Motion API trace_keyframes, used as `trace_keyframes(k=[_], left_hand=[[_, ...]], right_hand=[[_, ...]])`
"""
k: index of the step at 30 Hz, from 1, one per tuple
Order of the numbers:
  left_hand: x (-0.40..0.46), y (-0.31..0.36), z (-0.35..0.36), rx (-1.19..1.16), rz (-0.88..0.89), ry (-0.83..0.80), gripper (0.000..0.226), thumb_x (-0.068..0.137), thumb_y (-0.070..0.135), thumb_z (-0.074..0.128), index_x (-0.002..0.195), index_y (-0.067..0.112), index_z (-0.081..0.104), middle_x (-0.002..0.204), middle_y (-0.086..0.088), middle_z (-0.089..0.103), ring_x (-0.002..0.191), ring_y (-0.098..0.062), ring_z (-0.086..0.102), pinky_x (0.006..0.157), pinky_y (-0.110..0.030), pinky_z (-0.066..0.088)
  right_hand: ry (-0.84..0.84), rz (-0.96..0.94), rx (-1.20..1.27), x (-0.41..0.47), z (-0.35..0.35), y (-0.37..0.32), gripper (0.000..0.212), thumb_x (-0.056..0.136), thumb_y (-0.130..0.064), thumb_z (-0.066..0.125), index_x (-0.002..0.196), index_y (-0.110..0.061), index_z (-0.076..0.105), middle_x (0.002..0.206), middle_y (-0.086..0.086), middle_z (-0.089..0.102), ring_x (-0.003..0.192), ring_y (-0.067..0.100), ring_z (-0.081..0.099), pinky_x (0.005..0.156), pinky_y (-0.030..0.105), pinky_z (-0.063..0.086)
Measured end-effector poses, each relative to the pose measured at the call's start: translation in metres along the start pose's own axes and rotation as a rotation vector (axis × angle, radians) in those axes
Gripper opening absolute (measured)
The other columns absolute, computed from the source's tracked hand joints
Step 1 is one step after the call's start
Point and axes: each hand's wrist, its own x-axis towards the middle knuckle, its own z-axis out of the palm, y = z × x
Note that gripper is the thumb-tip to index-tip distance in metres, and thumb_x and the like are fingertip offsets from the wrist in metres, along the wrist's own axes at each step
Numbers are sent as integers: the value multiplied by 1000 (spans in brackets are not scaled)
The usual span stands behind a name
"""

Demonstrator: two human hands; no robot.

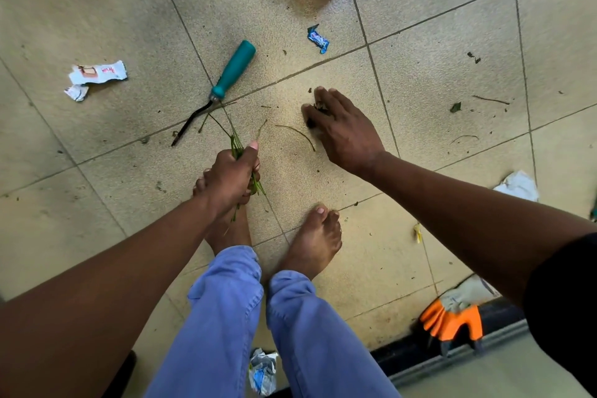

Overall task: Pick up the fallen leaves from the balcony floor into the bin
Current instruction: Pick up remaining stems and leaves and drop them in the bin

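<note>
- I stand barefoot on a home balcony: beige tiled floor (pixel 420 52), dark sliding-door track (pixel 452 362).
- Garden things lie about: teal-handled hand tool (pixel 226 74), orange work glove (pixel 452 320), plant scraps (pixel 455 107).

— What is the person wearing?

— Light blue trousers (pixel 226 317), a washed-out periwinkle shade in what looks like cotton or soft denim. The cloth is creased and bunched at the knees and rumpled at the hems.

— Any shoes?

— None. Both feet are bare: the left foot (pixel 226 229) and the right foot (pixel 315 242), toenails showing.

— And above the waist?

— A black sleeve (pixel 562 300) covers the right upper arm at the edge of the view, plain, with no print that can be made out. Both forearms are uncovered.

— Rings, a watch, gloves on?

— The left hand (pixel 231 178) and the right hand (pixel 342 129) are both bare.
</note>
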Motion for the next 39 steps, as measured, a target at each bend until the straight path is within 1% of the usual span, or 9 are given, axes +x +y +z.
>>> trace_keyframes(k=[4, 8, 12, 17, 25, 28, 31, 35, 39], left_hand=[[0, -1, 2, -16, -9, -16, 46, 104, 44, 51, 66, 17, 53, 57, -1, 52, 36, -9, 38, 42, -18, 29], [-1, 1, 3, -26, -10, -13, 45, 104, 43, 51, 67, 17, 52, 56, 0, 49, 37, -10, 36, 43, -18, 28], [0, 4, 6, -21, -15, -2, 45, 105, 41, 50, 67, 17, 51, 56, -1, 48, 34, -9, 35, 41, -16, 28], [3, -1, 4, 29, -29, -16, 48, 94, 59, 54, 71, 17, 54, 61, -2, 53, 36, -8, 41, 41, -19, 32], [1, 5, 10, 6, -29, -23, 44, 104, 40, 51, 68, 16, 50, 53, 1, 47, 35, -10, 34, 42, -17, 26], [2, 8, 12, 0, -35, -42, 43, 105, 39, 51, 68, 17, 49, 53, 1, 45, 35, -10, 32, 41, -17, 25], [3, 12, 15, -3, -37, -46, 44, 106, 38, 50, 68, 16, 48, 53, 1, 44, 35, -10, 32, 42, -17, 25], [3, 17, 22, -64, -78, -36, 43, 106, 36, 50, 69, 15, 47, 56, -1, 44, 33, -9, 32, 39, -14, 24], [-5, 23, 26, -185, -128, -52, 40, 106, 37, 50, 71, 18, 47, 60, -1, 44, 38, -9, 30, 37, -13, 20]], right_hand=[[-61, 11, -54, 3, 10, -2, 51, 107, -39, 30, 153, -21, 37, 163, 18, 27, 148, 41, 27, 117, 51, 35], [-47, 152, -26, 0, 18, -19, 62, 100, -50, 48, 152, -19, 35, 162, 18, 27, 148, 40, 26, 117, 50, 35], [17, 291, 34, -4, 29, -37, 54, 100, -31, 56, 148, -11, 43, 159, 20, 33, 143, 44, 34, 112, 51, 41], [55, 393, 42, 3, 17, -56, 39, 96, -12, 47, 132, -8, 59, 149, 18, 46, 129, 37, 48, 80, 42, 55], [64, 185, -44, 5, 11, -29, 26, 92, -6, 44, 104, 1, 67, 112, 16, 60, 104, 33, 55, 52, 33, 37], [33, 47, -77, 5, 10, -24, 12, 85, 0, 55, 83, 2, 66, 96, 18, 60, 93, 36, 57, 49, 30, 30], [9, -25, -75, 7, 11, -22, 9, 82, 3, 56, 82, 2, 65, 94, 20, 59, 88, 37, 56, 49, 31, 31], [18, 72, 53, 8, 11, -25, 22, 81, 7, 47, 90, 2, 67, 99, 19, 59, 90, 37, 54, 57, 36, 36], [35, 312, 264, 12, 7, -31, 16, 77, 6, 52, 83, 1, 65, 92, 18, 58, 85, 35, 55, 61, 34, 29]])
